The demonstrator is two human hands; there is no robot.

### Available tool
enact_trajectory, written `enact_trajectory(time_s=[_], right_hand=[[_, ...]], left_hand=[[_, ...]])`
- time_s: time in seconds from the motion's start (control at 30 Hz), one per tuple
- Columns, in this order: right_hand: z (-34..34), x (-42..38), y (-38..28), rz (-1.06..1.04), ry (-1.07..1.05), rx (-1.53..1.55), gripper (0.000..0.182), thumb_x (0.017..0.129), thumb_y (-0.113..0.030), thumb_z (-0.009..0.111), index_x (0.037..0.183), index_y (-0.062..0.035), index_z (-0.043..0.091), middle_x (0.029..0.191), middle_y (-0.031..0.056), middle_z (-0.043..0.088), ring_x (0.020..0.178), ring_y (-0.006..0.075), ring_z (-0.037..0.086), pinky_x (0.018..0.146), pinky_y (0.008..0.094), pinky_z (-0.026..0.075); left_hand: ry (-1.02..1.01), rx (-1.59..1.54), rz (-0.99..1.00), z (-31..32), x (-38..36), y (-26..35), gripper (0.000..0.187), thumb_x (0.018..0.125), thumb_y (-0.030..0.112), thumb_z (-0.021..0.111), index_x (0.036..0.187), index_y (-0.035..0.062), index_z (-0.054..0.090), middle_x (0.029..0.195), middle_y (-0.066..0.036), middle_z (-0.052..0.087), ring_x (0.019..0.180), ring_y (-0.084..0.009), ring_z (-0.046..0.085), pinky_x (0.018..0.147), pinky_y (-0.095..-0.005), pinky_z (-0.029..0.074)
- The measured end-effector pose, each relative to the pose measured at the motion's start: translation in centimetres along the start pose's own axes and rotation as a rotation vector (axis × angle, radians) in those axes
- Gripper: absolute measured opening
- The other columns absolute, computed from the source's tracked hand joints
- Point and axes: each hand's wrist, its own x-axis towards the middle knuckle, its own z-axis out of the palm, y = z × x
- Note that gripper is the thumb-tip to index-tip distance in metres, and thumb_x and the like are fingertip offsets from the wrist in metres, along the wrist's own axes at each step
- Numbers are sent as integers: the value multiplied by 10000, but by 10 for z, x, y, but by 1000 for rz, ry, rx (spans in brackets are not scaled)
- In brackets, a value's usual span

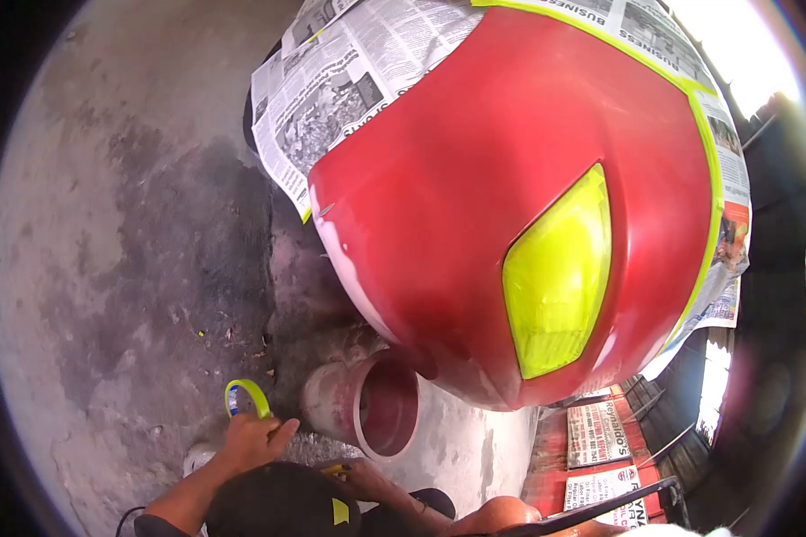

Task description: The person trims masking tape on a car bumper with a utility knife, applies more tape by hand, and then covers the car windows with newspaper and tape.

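My left hand (258, 445) is closed on a roll of yellow-green masking tape (260, 400), held upright by its edge above the floor. My right hand (364, 481) is curled around a small yellow object (335, 470); its kind is too small and too covered to make out. Between my forearms sits a dark rounded shape (282, 501), with a short strip of yellow-green tape (340, 511) stuck on it. In front of me is a red car body corner (421, 215), whitish along its lower edge. Yellow-green tape covers its light (560, 277).
Newspaper sheets (331, 89) mask the car's upper left, and more newspaper (730, 170) its right side, edged with yellow-green tape (709, 161). A reddish bucket (331, 398) lies on its side on the stained concrete floor (134, 268). Printed signs (598, 434) stand at the lower right.
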Motion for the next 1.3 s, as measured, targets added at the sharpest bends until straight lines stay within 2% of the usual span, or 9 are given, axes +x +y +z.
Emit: enact_trajectory(time_s=[0.37, 0.57, 0.67, 0.8, 0.87, 1.0, 1.1, 1.17, 1.3], right_hand=[[-3, 10, -31, 97, -27, 114, 261, 914, -108, 682, 1168, -71, 728, 1048, 182, 744, 923, 305, 743, 770, 391, 579], [34, 5, 21, 107, -8, 231, 280, 887, -63, 651, 1157, -15, 705, 1091, 201, 729, 996, 366, 713, 853, 449, 552], [57, 16, 67, -154, -39, 62, 313, 865, -89, 663, 1170, -32, 701, 1091, 211, 723, 1024, 390, 697, 867, 462, 542], [26, 5, 11, -110, 76, 138, 320, 854, -99, 666, 1168, -45, 704, 1073, 222, 717, 996, 403, 692, 855, 469, 541], [17, 5, 6, -89, -44, 119, 304, 853, -93, 669, 1152, -58, 709, 1051, 235, 711, 966, 416, 688, 839, 486, 539], [61, 9, 62, -53, 44, 76, 281, 910, -184, 618, 1145, -60, 707, 1043, 253, 707, 960, 434, 688, 824, 511, 533], [50, 8, 55, -76, 41, 96, 284, 913, -194, 610, 1144, -60, 707, 1040, 253, 708, 958, 436, 688, 824, 514, 534], [45, 7, 55, -77, 33, 93, 287, 915, -200, 605, 1144, -60, 707, 1038, 254, 708, 958, 438, 688, 825, 515, 534], [26, 9, 51, -81, 10, 79, 293, 919, -213, 595, 1143, -60, 706, 1033, 254, 709, 956, 440, 688, 825, 518, 534]], left_hand=[[-24, 23, 32, -2, -6, -1, 488, 953, 345, 691, 589, 25, 634, 545, -163, 576, 458, -321, 589, 479, -425, 434], [-19, -26, -18, -2, -5, 11, 504, 956, 350, 687, 591, 9, 624, 543, -173, 570, 442, -329, 572, 479, -430, 429], [-39, 8, -7, 0, -7, 7, 496, 953, 343, 691, 592, 9, 625, 543, -177, 568, 442, -325, 573, 480, -427, 430], [-34, 16, 14, 1, -9, 5, 486, 948, 334, 695, 592, 12, 625, 535, -176, 559, 438, -321, 570, 479, -423, 429], [-28, 13, -1, 2, -9, 6, 479, 948, 329, 694, 593, 15, 624, 529, -171, 551, 436, -322, 564, 483, -430, 431], [-92, 32, -26, 2, -11, 3, 519, 969, 412, 631, 613, 35, 639, 557, -190, 569, 515, -393, 594, 540, -484, 455], [-49, 62, -6, 3, -7, 6, 531, 965, 405, 651, 614, 8, 633, 535, -187, 551, 456, -341, 581, 502, -444, 446], [-50, 27, -85, 3, -9, 11, 547, 971, 464, 606, 640, 34, 667, 606, -221, 598, 560, -422, 619, 566, -494, 482], [-156, 126, -164, -1, -6, 11, 572, 986, 528, 544, 707, 58, 712, 626, -220, 619, 614, -427, 649, 605, -521, 500]])
